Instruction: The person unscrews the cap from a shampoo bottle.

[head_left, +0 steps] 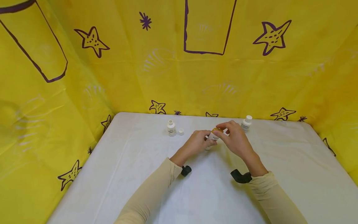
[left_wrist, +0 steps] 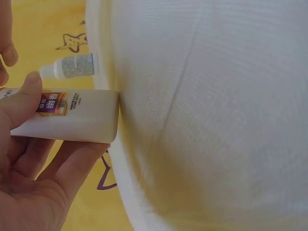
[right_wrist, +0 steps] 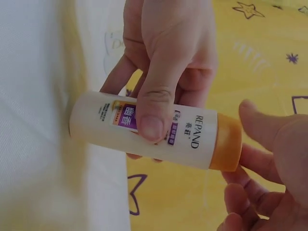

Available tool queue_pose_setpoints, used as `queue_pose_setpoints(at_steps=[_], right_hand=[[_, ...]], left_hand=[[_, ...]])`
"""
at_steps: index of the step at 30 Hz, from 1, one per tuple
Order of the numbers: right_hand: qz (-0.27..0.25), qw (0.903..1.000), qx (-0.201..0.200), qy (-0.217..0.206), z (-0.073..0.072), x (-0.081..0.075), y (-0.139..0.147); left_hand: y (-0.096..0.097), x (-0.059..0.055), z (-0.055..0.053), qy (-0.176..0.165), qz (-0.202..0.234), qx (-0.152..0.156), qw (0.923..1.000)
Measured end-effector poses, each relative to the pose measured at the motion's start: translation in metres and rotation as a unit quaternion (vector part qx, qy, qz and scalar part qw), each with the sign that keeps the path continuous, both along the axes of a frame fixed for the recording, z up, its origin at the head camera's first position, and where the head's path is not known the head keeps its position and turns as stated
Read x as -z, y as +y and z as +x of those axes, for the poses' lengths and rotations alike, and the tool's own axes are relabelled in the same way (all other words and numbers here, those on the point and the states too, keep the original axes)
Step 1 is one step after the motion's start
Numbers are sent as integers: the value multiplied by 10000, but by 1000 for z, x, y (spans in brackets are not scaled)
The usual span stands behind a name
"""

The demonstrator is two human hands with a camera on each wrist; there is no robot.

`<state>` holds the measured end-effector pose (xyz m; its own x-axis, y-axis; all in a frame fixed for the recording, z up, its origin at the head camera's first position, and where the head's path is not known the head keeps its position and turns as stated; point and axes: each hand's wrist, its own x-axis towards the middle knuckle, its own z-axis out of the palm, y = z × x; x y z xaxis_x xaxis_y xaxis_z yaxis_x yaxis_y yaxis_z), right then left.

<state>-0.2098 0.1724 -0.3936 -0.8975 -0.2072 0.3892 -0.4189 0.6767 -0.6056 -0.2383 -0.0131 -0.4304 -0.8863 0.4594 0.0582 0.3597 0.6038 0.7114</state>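
Note:
My left hand (head_left: 197, 143) grips the body of a white shampoo bottle (right_wrist: 98, 127), its thumb across the printed label. The bottle stands with its base at the white table surface. At the top, the fingers of my right hand (head_left: 237, 140) are curled about the orange cap (right_wrist: 226, 144). In the right wrist view, that thumb lies by the cap's upper edge, and whether it presses there is hard to tell. The cap sits on the bottle. Beyond the right hand is a small white capped bottle (head_left: 246, 123), also in the left wrist view.
To the left of the hands, a small white bottle (head_left: 171, 128) stands uncapped, with a white cap (head_left: 181, 132) beside it on the table (head_left: 134, 177). Yellow cloth (head_left: 179, 74) printed with starfish hangs behind the table and along its sides.

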Motion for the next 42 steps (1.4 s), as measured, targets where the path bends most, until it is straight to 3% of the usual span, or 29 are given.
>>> queue_pose_setpoints(at_steps=[10,20,30,42], right_hand=[[-12,9999,-164,36,4,1,-1],[-137,9988,-467,-87,2,6,0],[-346,9947,454,-861,2,2,-3],[-448,9945,594,-732,1,9,-8]], left_hand=[[-1,1,-1,-225,70,-51,9997],[-2,1,-3,-85,119,-37,9999],[-2,2,-3,-124,46,-30,9999],[-1,1,-2,-166,4,-11,9999]])
